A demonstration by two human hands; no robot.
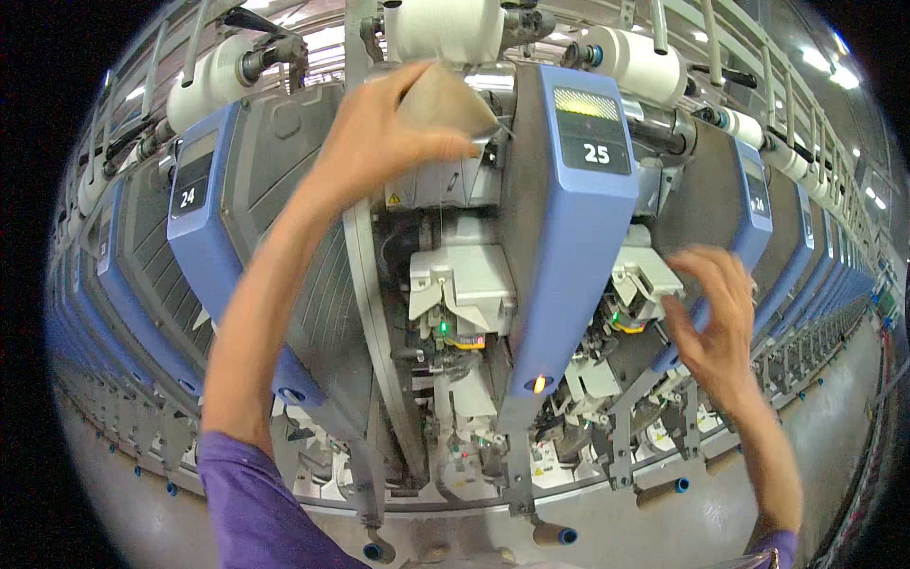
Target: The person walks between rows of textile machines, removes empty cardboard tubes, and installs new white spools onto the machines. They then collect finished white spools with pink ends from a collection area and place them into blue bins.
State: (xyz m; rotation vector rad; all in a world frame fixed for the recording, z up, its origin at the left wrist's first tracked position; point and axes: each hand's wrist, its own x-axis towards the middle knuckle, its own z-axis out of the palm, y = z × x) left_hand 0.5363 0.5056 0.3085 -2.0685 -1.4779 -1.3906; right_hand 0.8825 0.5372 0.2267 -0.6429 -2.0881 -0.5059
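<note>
Both arms reach up at the winding machine. My left hand [379, 142] stretches high, fingers wrapped around a tan paper cone [445, 100] (just under the white yarn package [444, 28]). My right hand [716, 318] hovers lower, fingers spread and holding nothing, beside the blue unit cover [573, 237].

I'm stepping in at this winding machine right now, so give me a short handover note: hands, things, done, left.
Left hand: raised, closed on a tan paper cone just below the white yarn package at the machine top.
Right hand: open, holds nothing, fingers spread near the white unit beside the blue panel.
Done: cone is up at the winding position.
Left: cone not yet seated or released.
</note>
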